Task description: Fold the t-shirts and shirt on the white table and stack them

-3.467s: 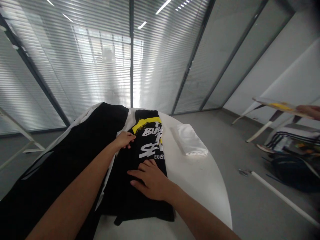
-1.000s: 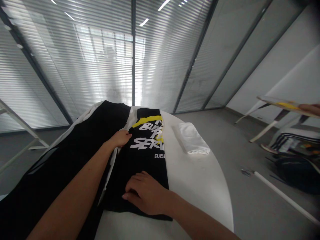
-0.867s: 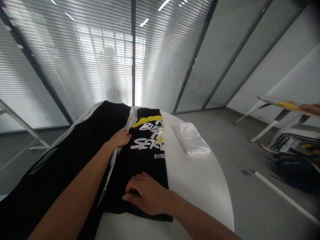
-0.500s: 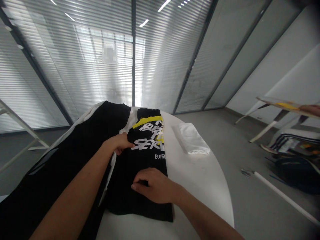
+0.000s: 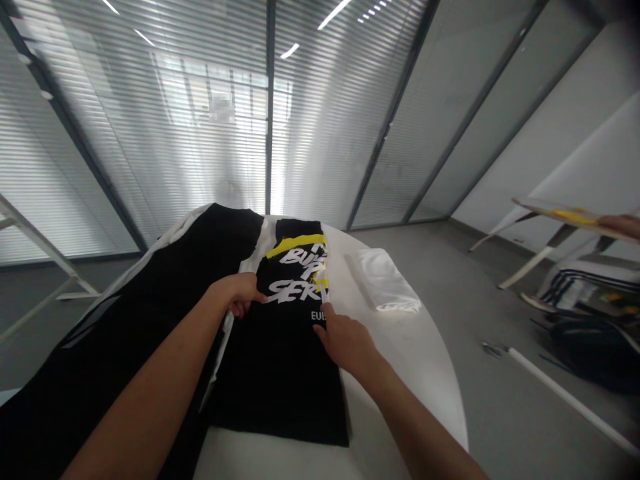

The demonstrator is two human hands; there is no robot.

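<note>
A folded black T-shirt (image 5: 280, 380) with white lettering and yellow print lies on the white round table (image 5: 415, 373). My left hand (image 5: 239, 292) is closed on its left edge, with the thumb on top and the fingers tucked under. At the right edge, beside the lettering, my right hand (image 5: 350, 339) grips the fabric between thumb and fingers, which are partly hidden. To the left, more black clothing (image 5: 165, 280) is spread over the table, and a strip of white cloth or table shows between it and the T-shirt.
A folded white garment (image 5: 387, 280) rests on the table to the right. On the floor lie a white pole (image 5: 570, 393) and a dark bag (image 5: 595, 347). Another table (image 5: 575, 212) stands at far right, with a person's hand (image 5: 620, 223) at it. Glass partitions with blinds (image 5: 200, 133) close off the back.
My right hand has moved up and right from above the T-shirt's lower part to its right edge and closed there. My left hand stays at the left edge.
</note>
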